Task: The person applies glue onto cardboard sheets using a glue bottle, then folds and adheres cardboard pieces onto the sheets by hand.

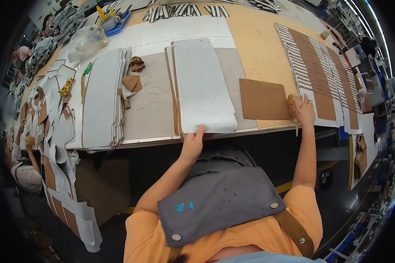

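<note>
My left hand grips the near edge of a white sheet, thumb on top and the fingers hidden beneath. This sheet lies on a few more pieces with brown edges. My right hand is closed around a rounded, yellowish-tan bottle-like object with a thin tip pointing down. I cannot make out its exact kind. Just left of that hand, a brown rectangular panel lies flat at the table's front edge. Striped white-and-brown panels lie to the right of it.
A stack of white sheets stands at left beside brown scraps. Loose offcuts hang over the table's left end, near a co-worker's arm. Toward the back are a plastic bag, a blue tray and striped strips.
</note>
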`<state>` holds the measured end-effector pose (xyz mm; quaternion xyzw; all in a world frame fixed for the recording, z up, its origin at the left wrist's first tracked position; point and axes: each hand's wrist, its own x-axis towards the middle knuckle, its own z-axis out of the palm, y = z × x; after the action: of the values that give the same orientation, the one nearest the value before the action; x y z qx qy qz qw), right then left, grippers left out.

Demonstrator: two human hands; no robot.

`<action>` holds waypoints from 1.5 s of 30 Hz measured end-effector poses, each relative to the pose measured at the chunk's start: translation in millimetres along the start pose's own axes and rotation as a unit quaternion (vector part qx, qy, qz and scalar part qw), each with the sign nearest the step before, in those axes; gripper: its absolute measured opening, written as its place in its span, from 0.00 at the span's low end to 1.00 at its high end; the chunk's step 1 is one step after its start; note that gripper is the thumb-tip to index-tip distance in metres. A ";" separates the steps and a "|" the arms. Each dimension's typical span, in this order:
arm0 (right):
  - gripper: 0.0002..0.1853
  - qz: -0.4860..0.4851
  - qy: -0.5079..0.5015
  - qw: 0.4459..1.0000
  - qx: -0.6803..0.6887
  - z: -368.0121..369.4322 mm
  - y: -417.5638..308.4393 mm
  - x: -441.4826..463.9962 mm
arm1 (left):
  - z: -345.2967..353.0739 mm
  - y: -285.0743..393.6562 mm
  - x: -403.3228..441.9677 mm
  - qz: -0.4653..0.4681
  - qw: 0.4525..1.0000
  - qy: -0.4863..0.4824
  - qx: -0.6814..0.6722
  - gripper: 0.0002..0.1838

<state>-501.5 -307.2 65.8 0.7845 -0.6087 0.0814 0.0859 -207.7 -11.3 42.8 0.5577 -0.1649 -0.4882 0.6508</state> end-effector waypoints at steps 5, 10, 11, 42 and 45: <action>0.32 -0.005 0.070 0.997 -0.013 9.2 5.0 -1.5 | -4.4 4.6 0.7 0.041 0.998 0.008 0.038 0.19; 0.23 -0.114 0.196 0.972 0.059 -3.9 2.7 -12.2 | -5.2 16.7 -1.5 0.141 0.986 0.036 0.079 0.14; 0.21 -0.132 0.198 0.965 0.109 -12.5 -9.5 -16.6 | -4.7 17.4 0.4 0.155 0.984 0.034 0.076 0.12; 0.17 -0.015 -0.008 0.605 0.796 11.1 -233.5 75.9 | -46.7 85.1 -26.8 0.226 0.953 0.019 0.201 0.10; 0.19 0.040 -0.160 0.743 0.649 53.1 -229.9 86.4 | -68.6 41.0 14.5 0.047 0.984 0.081 0.153 0.15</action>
<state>-256.3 -344.8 26.0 0.6274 -0.4446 0.3329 -0.5459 -130.4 11.5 52.2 0.6803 -0.2106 -0.3788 0.5910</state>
